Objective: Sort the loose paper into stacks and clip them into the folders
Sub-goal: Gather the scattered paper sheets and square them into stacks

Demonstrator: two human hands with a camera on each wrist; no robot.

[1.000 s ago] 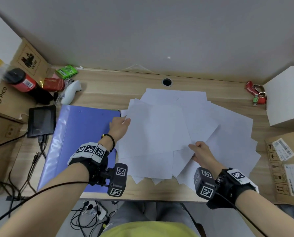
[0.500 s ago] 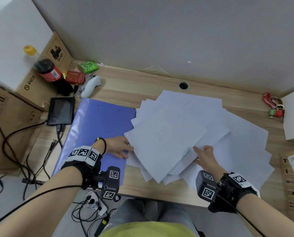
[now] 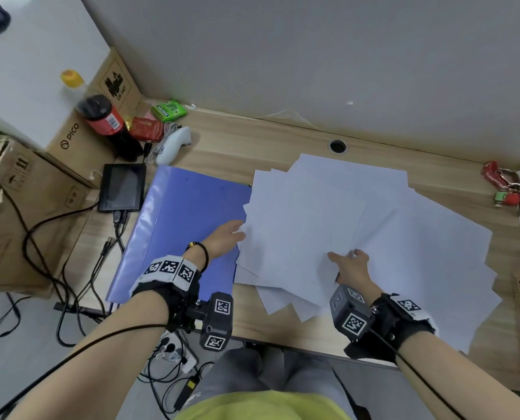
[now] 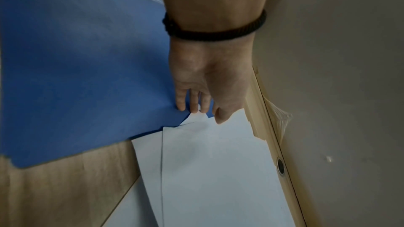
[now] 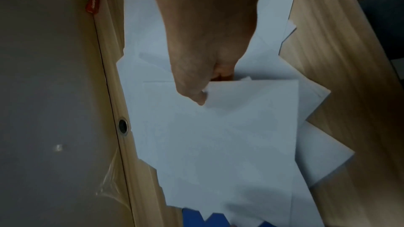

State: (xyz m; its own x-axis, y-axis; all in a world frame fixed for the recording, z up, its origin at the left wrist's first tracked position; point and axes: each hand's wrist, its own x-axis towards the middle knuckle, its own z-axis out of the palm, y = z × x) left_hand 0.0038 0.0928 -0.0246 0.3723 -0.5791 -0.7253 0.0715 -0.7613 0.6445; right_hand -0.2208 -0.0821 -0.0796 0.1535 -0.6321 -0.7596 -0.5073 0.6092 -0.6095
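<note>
The loose white paper sheets (image 3: 358, 225) lie fanned at centre frame on the wooden desk (image 3: 237, 137), overlapping the closed blue plastic folder (image 3: 186, 222) at centre left. My left hand (image 3: 227, 237), fingers straight, touches their left edge; my right hand (image 3: 348, 263) pinches one sheet.

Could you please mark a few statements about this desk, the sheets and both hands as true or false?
1. The blue folder lies left of the loose paper. True.
2. The left hand grips the black bottle. False: its fingers touch the paper's left edge.
3. The right hand pinches a sheet. True.
4. The paper is squared into one neat stack. False: the sheets lie fanned and askew.
5. The folder lies open. False: it is closed.
</note>
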